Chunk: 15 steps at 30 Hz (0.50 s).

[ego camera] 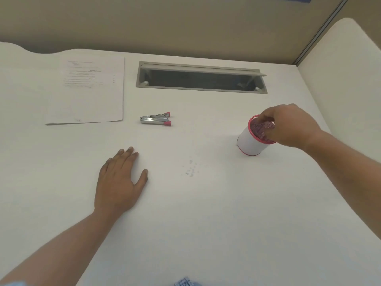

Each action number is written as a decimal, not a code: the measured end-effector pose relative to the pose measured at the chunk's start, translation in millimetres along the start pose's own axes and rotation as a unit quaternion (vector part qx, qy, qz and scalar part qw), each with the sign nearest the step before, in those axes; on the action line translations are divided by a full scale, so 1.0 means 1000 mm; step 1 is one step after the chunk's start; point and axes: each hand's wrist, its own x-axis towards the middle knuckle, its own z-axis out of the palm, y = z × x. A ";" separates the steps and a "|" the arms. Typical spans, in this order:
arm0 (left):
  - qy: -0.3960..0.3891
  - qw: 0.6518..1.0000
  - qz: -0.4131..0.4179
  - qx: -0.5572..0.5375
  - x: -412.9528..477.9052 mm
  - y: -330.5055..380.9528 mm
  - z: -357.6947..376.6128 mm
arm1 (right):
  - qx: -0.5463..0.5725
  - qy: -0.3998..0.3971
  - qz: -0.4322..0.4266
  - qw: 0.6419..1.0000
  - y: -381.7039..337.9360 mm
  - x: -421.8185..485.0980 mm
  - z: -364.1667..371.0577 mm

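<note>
— Across the white desk (206, 213), largest first, what was entered?
— Item one, printed sheet (92, 96), far left, lying flat; item two, cable hatch (202, 79), lid raised, at the back; item three, left hand (119, 182), palm down on the desk, fingers straight, holding nothing; item four, right hand (288, 124), over the cup at the right, fingers dipped past its rim.
— Grasping anything?
— Could not tell; the fingertips were hidden inside. Item five, cup (248, 141), white wall, pink rim, upright, well apart from the other items; item six, stapler (155, 119), chrome with pink ends, lying just beside the sheet; item seven, small loose bits (191, 169), too small to name, between the two hands.
— Step in hand?
— Judged: fetching something from the cup, or dropping something into it; which one was not shown.
— Next move?
— Probably a straight lift of the fingers clear of the rim, without tipping the cup; the left hand was free to steady it.
</note>
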 end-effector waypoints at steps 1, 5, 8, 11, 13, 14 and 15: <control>0.001 1.000 0.001 0.000 0.000 0.000 0.000 | 0.017 0.025 0.006 1.000 0.000 -0.001 -0.002; 0.005 1.000 0.000 -0.001 0.000 0.001 0.000 | 0.150 0.145 -0.001 0.978 -0.016 -0.018 0.004; 0.008 1.000 0.001 -0.005 -0.001 0.000 0.000 | 0.196 0.127 -0.071 0.970 -0.042 -0.050 0.037; 0.006 1.000 0.001 -0.005 -0.001 0.001 -0.001 | 0.175 -0.043 -0.105 0.978 -0.069 -0.092 0.086; 0.003 1.000 -0.001 -0.005 -0.001 0.001 -0.001 | 0.154 -0.107 -0.096 0.978 -0.078 -0.113 0.121; 0.002 1.000 -0.001 -0.006 -0.001 0.001 -0.001 | 0.152 -0.115 -0.078 0.979 -0.082 -0.120 0.136; 0.003 1.000 -0.002 -0.006 -0.001 0.001 -0.001 | 0.150 -0.112 -0.060 0.981 -0.087 -0.124 0.148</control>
